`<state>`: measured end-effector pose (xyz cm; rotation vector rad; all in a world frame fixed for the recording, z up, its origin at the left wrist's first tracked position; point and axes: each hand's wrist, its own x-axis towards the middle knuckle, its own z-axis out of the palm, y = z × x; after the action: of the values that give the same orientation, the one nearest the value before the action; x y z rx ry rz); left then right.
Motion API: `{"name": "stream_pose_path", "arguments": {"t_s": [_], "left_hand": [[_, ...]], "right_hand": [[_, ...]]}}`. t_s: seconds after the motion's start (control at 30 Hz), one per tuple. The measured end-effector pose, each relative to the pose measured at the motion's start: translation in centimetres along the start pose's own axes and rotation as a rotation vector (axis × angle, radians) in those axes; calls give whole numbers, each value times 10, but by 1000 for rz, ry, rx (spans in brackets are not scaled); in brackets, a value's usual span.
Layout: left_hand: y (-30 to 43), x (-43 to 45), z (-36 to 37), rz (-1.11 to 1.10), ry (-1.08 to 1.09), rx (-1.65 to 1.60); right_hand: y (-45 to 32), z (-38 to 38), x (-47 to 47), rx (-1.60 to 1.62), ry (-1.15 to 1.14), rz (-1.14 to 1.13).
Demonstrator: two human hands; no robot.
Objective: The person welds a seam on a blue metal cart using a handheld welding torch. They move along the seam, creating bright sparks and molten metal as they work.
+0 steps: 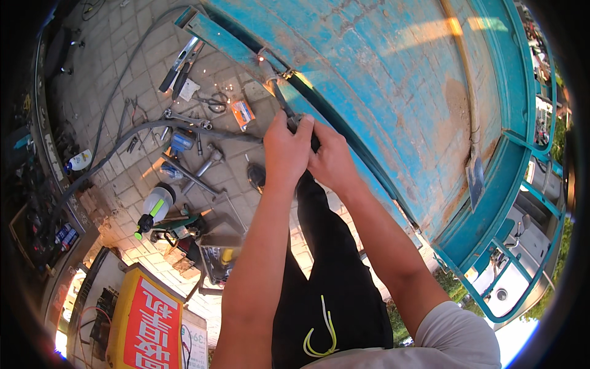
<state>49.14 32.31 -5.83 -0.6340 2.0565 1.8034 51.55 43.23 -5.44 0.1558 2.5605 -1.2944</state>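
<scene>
Both my hands grip a welding torch [280, 96] with a dark neck and a thick cable [221, 134] trailing left. My left hand [286, 145] wraps the handle, and my right hand [331, 154] holds it from the other side. The torch's nozzle end lies at a narrow rail along the edge of a blue metal cargo bed [368, 83]. A small bright orange glow shows by the nozzle, with loose sparks scattered to the left. The fingers partly hide the handle.
Pliers [133, 110], scissors [214, 101], a combination wrench [189, 120], a hammer [205, 166] and an orange-white box [243, 114] lie on the paving. A spray bottle [157, 203] stands lower left. A long-handled shovel [474, 177] rests in the bed. A yellow-red sign [147, 318] bears writing.
</scene>
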Motion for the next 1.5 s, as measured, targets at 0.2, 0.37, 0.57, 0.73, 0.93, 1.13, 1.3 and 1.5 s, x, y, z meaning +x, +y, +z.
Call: {"name": "stream_pose_path", "arguments": {"t_s": [0.2, 0.37, 0.57, 0.73, 0.93, 1.13, 1.3, 1.5], "left_hand": [[-4, 6, -3, -2, 1, 15], [5, 6, -6, -51, -29, 11], [5, 6, -5, -40, -18, -57], [14, 4, -7, -23, -6, -4], [2, 4, -6, -50, -42, 9], [-1, -6, -2, -71, -47, -1], [0, -3, -2, -30, -41, -17], [-4, 5, -2, -11, -12, -4]], "right_hand": [[3, 6, 2, -42, 9, 4], [0, 8, 1, -29, 46, -15], [2, 10, 2, -55, 40, -14], [-4, 6, 3, -41, 18, -7], [-1, 4, 1, -34, 3, -35], [1, 2, -9, -6, 11, -4], [0, 1, -6, -24, 4, 10], [-1, 3, 1, -42, -6, 39]]}}
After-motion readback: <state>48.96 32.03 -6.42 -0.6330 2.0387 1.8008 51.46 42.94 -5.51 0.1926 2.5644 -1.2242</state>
